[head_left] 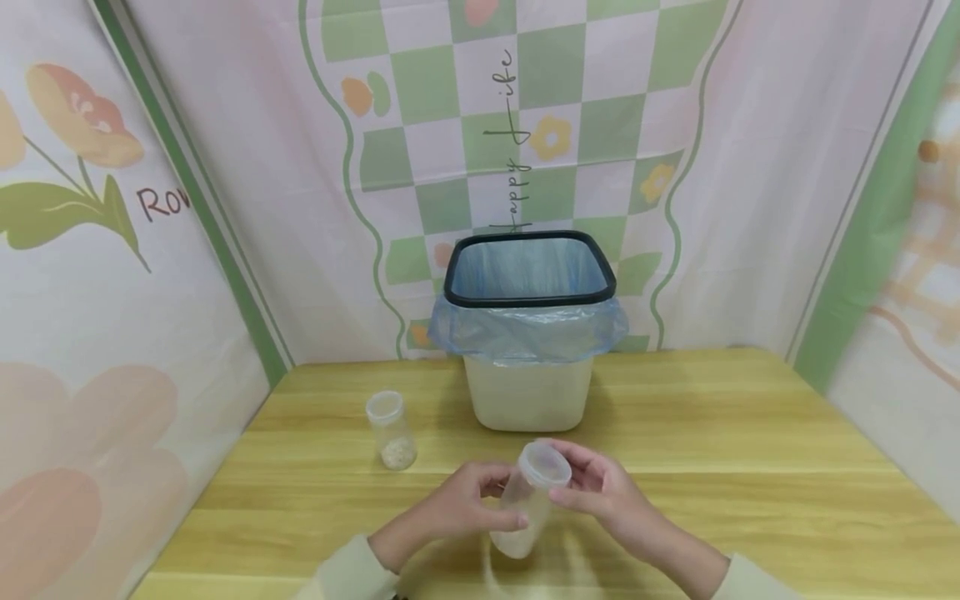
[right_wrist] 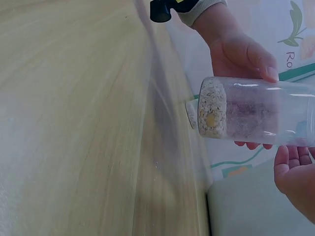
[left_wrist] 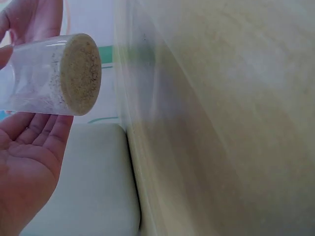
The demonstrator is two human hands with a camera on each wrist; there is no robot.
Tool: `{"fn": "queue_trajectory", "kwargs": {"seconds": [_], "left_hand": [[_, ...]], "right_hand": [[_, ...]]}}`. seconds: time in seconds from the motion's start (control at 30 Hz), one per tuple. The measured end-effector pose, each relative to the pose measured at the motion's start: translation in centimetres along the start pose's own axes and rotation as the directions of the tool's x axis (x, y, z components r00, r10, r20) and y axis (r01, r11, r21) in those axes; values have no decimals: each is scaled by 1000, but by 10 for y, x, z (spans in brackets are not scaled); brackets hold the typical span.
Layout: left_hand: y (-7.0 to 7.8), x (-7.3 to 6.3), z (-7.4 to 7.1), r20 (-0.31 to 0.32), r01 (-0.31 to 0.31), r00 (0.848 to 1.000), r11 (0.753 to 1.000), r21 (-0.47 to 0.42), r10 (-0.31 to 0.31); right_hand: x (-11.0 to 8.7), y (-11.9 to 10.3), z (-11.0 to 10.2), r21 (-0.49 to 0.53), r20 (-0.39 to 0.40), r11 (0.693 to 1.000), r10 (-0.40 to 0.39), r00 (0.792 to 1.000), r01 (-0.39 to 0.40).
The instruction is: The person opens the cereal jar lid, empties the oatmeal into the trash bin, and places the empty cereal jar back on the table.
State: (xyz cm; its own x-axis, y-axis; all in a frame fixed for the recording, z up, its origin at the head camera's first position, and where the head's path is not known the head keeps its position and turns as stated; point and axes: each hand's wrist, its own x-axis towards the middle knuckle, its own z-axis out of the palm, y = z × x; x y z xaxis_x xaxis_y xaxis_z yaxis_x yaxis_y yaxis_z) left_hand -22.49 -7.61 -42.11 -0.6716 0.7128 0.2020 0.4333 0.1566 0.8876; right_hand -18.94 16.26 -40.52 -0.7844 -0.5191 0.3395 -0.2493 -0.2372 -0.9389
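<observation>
Both hands hold a clear plastic jar (head_left: 517, 521) with a whitish lid (head_left: 544, 464), tilted above the table with its lid end up and leaning right. My left hand (head_left: 468, 504) grips the jar's body, thumb across the near side and fingers behind. Higher up, my right hand (head_left: 603, 492) holds the jar close to the lid, its thumb in front and fingers round the back. Pale flaky grain (right_wrist: 212, 108) fills the bottom of the jar. A second lidded jar (head_left: 390, 429) with similar grain stands on the table to the left.
Behind the hands stands a whitish bin (head_left: 528, 396) with a black rim (head_left: 531, 302) and a blue plastic liner (head_left: 525, 333) folded over its edge. The wood-look table (head_left: 712, 433) meets patterned curtains (head_left: 757, 167) at the back and sides.
</observation>
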Motion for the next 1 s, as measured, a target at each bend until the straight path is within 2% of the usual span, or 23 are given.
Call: {"fn": "queue_trajectory", "kwargs": {"seconds": [0.13,0.27,0.33,0.43,0.53,0.67,0.73,0.87,1.0], "left_hand": [[0,-1,-1,-22,-7,1000,999,31,8],[3,-2,1,-99,-23,995,994,111,34],[4,-1,4,-153,-30,987,987,158,55],[7,-1,10,-233,-29,969,975,222,82],[7,-1,17,-306,-22,943,939,345,135],[5,0,26,-371,26,906,849,527,203],[5,0,29,-381,47,898,811,583,222],[6,-1,34,-374,57,894,766,640,246],[8,-1,36,-365,51,894,751,658,260]], "right_hand": [[0,0,2,6,-19,1000,-24,1000,24],[0,-4,12,-25,-151,999,-40,988,37],[0,-5,19,-49,-260,999,-27,965,15],[1,-6,31,-53,-416,997,34,909,-61],[2,-5,41,-52,-526,990,87,846,-134],[4,-2,51,-68,-606,982,99,789,-175],[5,-1,54,-62,-636,979,110,764,-192],[6,1,57,-45,-669,974,135,731,-221],[6,2,57,-40,-677,971,149,721,-238]]}}
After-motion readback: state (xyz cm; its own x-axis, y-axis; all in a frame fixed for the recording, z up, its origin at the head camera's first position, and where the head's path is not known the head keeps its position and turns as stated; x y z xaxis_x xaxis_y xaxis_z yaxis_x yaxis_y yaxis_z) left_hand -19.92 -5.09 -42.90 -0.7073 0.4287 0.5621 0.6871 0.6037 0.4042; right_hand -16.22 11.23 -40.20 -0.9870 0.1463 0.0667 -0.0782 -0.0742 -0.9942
